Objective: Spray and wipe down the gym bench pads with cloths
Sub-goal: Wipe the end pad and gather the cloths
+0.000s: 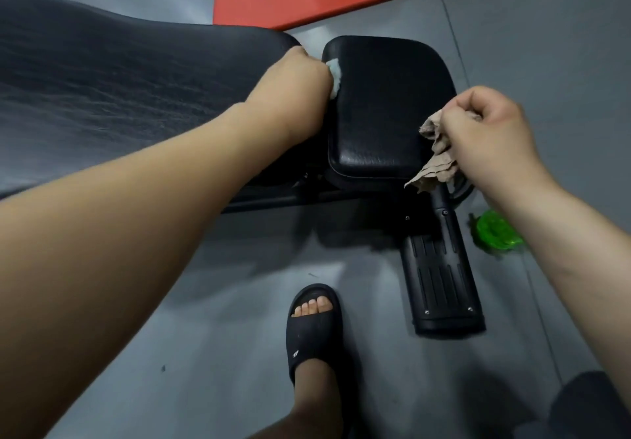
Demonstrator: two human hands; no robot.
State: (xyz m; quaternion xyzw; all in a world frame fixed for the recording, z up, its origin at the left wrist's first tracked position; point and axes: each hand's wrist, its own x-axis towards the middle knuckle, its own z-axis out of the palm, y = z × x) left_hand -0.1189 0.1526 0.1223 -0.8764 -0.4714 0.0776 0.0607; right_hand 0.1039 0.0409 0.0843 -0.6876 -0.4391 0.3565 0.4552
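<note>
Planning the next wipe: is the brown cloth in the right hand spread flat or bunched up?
Bunched. The right hand grips the brown cloth in a crumpled wad, loose corners hanging.

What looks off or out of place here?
Nothing clearly. A green plastic item sits on the floor beside the bench foot, partly behind the right forearm; upright or tipped, I cannot tell. The seat pad shows no damage.

The white cloth (mostly) hides under the left hand.
</note>
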